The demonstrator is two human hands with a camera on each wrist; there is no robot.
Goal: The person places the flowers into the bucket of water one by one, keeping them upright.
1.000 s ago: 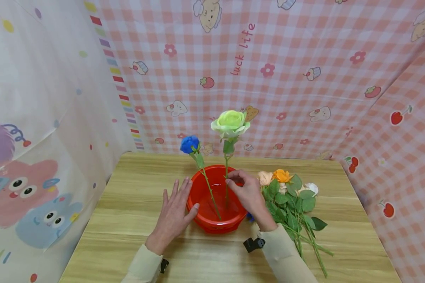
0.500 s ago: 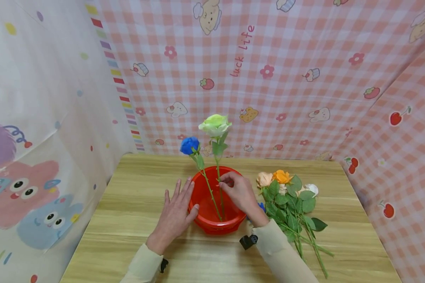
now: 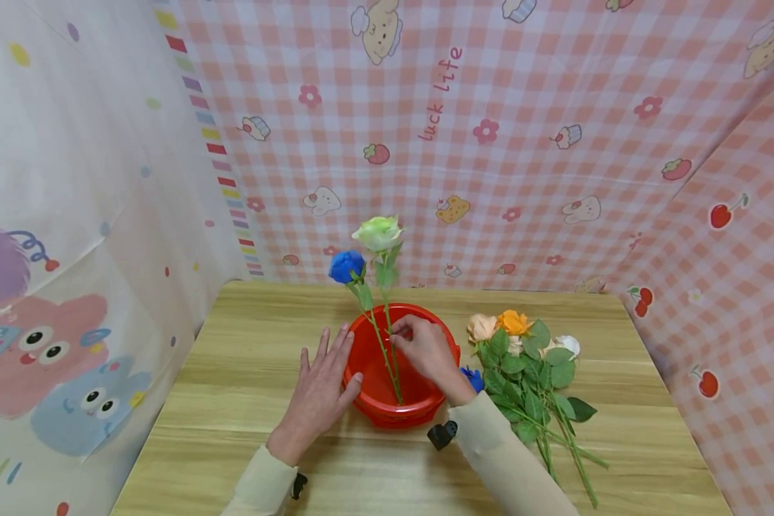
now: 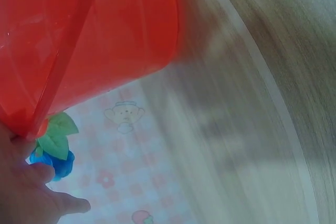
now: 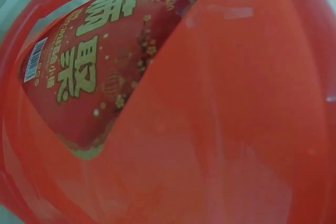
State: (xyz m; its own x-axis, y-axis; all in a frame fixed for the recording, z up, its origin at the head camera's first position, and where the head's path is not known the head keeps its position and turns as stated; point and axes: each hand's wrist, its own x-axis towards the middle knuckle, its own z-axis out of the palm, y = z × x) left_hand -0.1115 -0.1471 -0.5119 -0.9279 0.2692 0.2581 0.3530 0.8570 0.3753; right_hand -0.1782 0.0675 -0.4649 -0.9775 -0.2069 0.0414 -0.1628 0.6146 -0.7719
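Note:
In the head view, my right hand (image 3: 426,351) pinches the stem of a pale green rose (image 3: 379,234) over the red bucket (image 3: 403,412). Its stem reaches down inside, close beside that of a blue rose (image 3: 347,266), which leans in the same bucket with its bloom above the rim. My left hand (image 3: 316,393) lies with fingers spread against the bucket's left side. The left wrist view has the left hand (image 4: 26,192) at the lower left, near the bucket wall (image 4: 121,40). Only the bucket's side and its label (image 5: 105,72) fill the right wrist view.
Right of the bucket lies a bunch of flowers: an orange rose (image 3: 514,322), a peach rose (image 3: 482,327), a white rose (image 3: 567,345) and leafy green stems (image 3: 535,387). A blue bloom (image 3: 472,380) lies beside my right wrist. Behind the wooden table (image 3: 245,401) hangs a checked cloth (image 3: 529,172).
My right hand has moved left with the green rose, bringing its bloom left and slightly lower, nearer the blue rose. The left hand has stayed almost still.

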